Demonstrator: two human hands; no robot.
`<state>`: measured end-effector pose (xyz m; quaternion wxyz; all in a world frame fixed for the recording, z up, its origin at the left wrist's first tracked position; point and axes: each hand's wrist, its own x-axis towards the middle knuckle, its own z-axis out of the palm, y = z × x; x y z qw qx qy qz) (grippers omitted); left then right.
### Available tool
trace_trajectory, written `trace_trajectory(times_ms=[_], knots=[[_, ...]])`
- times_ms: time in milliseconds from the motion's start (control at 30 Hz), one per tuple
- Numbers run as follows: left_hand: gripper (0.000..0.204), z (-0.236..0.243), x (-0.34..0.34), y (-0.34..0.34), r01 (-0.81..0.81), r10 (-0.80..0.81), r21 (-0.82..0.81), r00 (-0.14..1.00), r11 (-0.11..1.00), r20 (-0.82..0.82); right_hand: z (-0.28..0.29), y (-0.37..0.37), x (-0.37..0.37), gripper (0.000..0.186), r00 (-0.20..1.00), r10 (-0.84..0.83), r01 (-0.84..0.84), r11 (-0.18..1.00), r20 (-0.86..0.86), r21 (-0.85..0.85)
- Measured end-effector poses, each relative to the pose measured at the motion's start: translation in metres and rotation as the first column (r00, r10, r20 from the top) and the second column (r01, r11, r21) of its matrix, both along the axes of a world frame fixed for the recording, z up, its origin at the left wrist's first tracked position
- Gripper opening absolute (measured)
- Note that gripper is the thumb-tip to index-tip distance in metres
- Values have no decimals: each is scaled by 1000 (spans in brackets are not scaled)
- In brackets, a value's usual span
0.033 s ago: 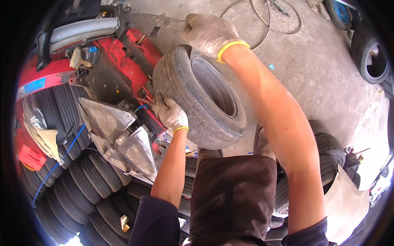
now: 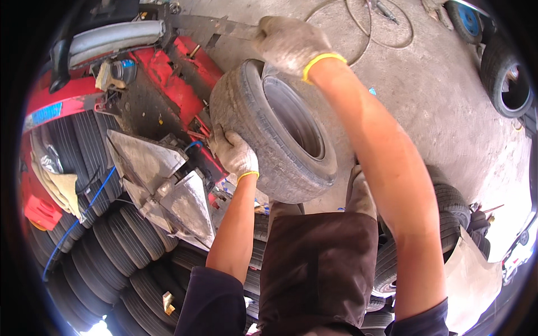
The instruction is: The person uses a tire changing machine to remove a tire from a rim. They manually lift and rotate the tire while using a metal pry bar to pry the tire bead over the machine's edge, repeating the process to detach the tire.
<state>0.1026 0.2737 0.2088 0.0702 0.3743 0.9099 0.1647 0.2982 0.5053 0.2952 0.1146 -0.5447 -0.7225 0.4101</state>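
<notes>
In the head view my left hand (image 2: 235, 154) grips the side of a worn tyre on a steel rim (image 2: 244, 101), fingers curled on its tread. The tyre leans in front of my legs, against the red machine (image 2: 157, 73). My right hand (image 2: 291, 45), also in a soiled knit glove with a yellow cuff, is closed on the end of a long grey metal bar (image 2: 218, 25) above the tyre; its fingertips are partly hidden. A grey metal piece (image 2: 269, 70) lies against the tyre's upper sidewall, below that hand.
A square metal turntable (image 2: 145, 157) sits left of my left arm. Stacked tyres (image 2: 112, 246) fill the lower left, more tyres (image 2: 448, 207) stand right of my legs. A coiled hose (image 2: 392, 42) lies on the concrete floor (image 2: 403, 112). Upright tyres (image 2: 501, 78) line the upper right.
My right hand has shifted very slightly to the right. My left hand and the tyre look almost the same.
</notes>
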Motion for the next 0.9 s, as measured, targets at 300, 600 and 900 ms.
trace_trajectory(times_ms=[300, 600, 900], knots=[[49, 0, 14, 11, 56, -56, 56, 998, 997, 4, -83, 46, 8, 28, 788, 513, -612, 594, 340, 523], [81, 6, 11, 7, 73, -69, -73, 996, 995, 59, -79, 40, 1, 23, 767, 483, -642, 572, 423, 510], [104, 11, 14, 8, 95, -85, -160, 994, 983, 66, -75, 33, 2, 23, 807, 456, -591, 633, 375, 500]])
